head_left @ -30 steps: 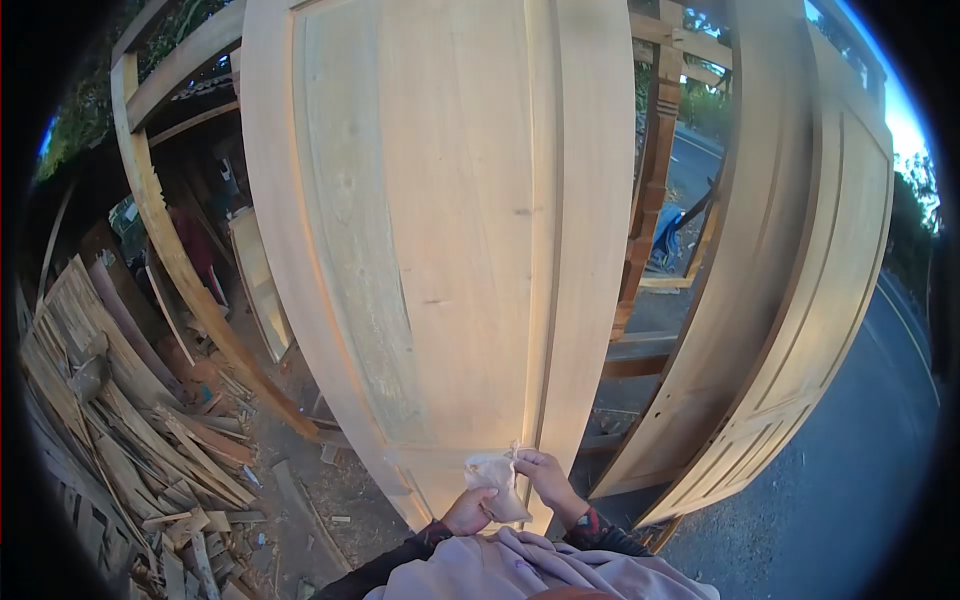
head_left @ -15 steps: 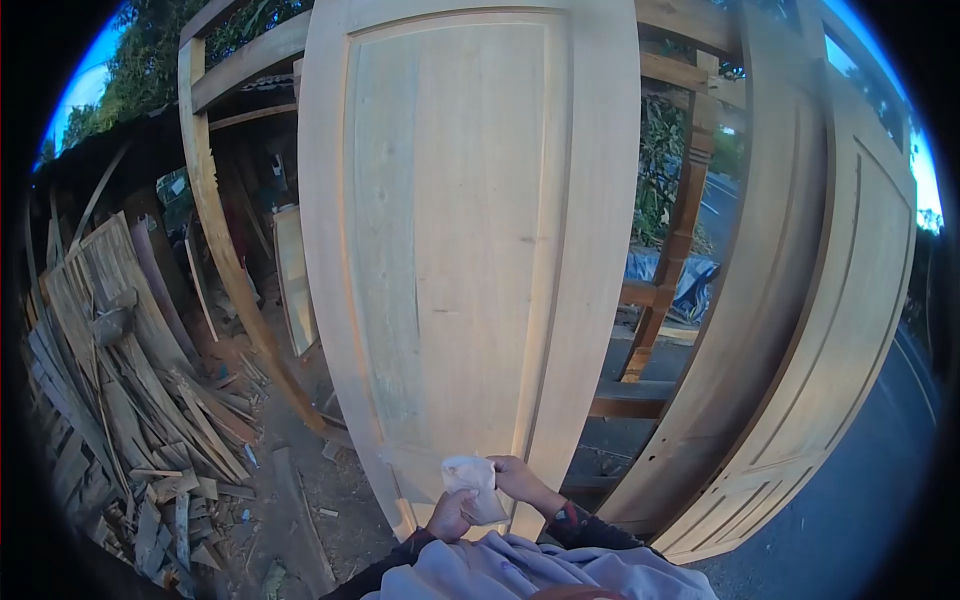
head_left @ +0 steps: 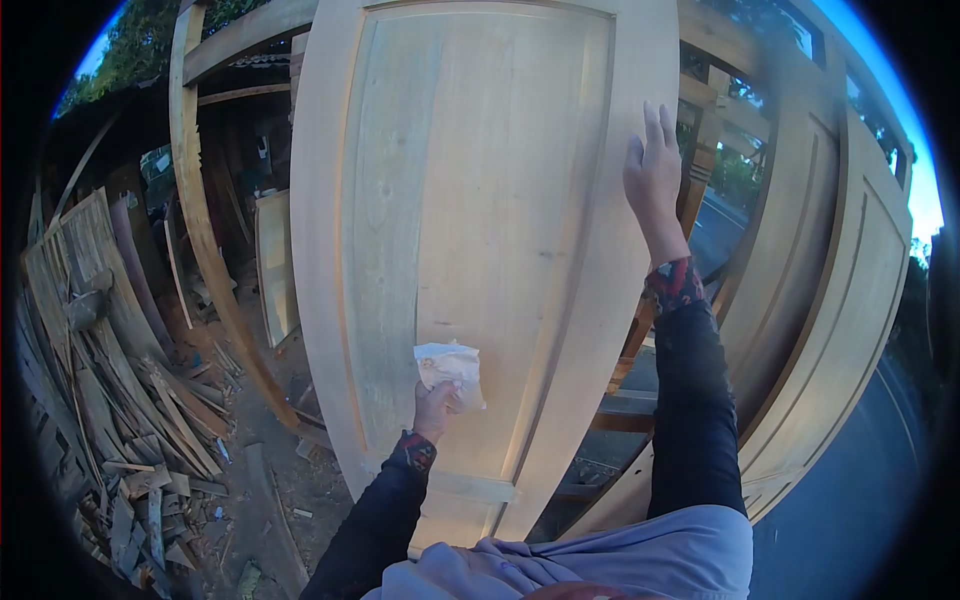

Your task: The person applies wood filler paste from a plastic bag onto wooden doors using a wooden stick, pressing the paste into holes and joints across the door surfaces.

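A pale wooden door (head_left: pixel 500 200) with a recessed panel stands upright in front of me. My left hand (head_left: pixel 434 408) grips a folded whitish sheet (head_left: pixel 452 362) before the lower part of the panel; I cannot tell whether it is paper or cloth. Raised at the door's right edge, my right hand (head_left: pixel 656 175) is open, fingers pointing up and slightly apart. Nothing is in it. Whether its palm touches the wood cannot be made out.
More panelled doors (head_left: pixel 850 300) lean upright at the right, beside a road (head_left: pixel 850 480). A timber frame (head_left: pixel 205 220) stands behind the door. Scrap boards and offcuts (head_left: pixel 150 480) are heaped at the left on the dirt ground.
My right hand has let go of the whitish sheet and moved up and right to the door's edge. My left hand has risen a little with the sheet.
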The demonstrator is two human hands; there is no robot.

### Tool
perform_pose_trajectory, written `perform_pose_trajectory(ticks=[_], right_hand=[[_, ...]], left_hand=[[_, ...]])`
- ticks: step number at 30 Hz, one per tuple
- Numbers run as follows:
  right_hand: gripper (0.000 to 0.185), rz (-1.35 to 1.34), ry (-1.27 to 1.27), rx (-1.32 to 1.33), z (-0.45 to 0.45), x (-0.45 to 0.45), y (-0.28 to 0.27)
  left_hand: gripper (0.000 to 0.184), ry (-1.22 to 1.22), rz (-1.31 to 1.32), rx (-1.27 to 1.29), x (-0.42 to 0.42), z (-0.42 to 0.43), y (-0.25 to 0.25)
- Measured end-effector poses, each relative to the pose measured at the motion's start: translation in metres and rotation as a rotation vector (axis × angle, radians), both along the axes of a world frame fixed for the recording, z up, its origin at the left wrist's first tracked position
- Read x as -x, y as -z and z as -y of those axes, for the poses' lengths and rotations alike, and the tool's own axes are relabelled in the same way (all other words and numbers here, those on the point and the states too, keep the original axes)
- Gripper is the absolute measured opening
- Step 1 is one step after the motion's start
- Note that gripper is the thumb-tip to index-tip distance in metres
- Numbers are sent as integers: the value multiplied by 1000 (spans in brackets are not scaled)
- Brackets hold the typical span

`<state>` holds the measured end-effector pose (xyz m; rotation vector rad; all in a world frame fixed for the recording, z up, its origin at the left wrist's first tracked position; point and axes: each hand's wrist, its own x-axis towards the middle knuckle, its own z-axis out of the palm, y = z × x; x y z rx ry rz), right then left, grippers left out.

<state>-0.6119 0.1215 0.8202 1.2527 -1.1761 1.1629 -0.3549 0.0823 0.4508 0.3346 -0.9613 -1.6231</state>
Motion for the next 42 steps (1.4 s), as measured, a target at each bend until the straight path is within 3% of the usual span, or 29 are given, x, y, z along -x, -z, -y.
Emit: perform_pose_trajectory(ticks=[5,9,10,13,16,28,31,34,37,40,42], right_hand=[[47,-46,380,-1,72,14,-111],[46,-16,450,9,96,7,-141],[29,-329,546,539,109,9,-145],[46,89,753,-308,106,-1,-156],[46,75,619,-19,105,-25,-138],[38,-154,982,-6,120,0,-159],[34,-230,1012,-144,107,1,-158],[31,-371,855,-22,90,4,-150],[30,-330,453,83,86,24,-161],[33,164,95,-86,65,29,-172],[38,20,147,-121,68,40,-179]], left_hand=[[22,-73,7,56,22,36,-1],[23,-27,-27,12,16,38,-3],[24,-13,-9,15,14,38,-2],[24,20,32,39,10,41,-3],[24,38,50,47,6,43,-2],[29,62,69,92,5,45,-1],[34,72,95,87,3,44,-4],[31,90,103,72,0,43,-3],[27,105,64,69,0,45,-2],[27,111,64,81,0,46,-5],[26,100,57,86,1,45,-4]])
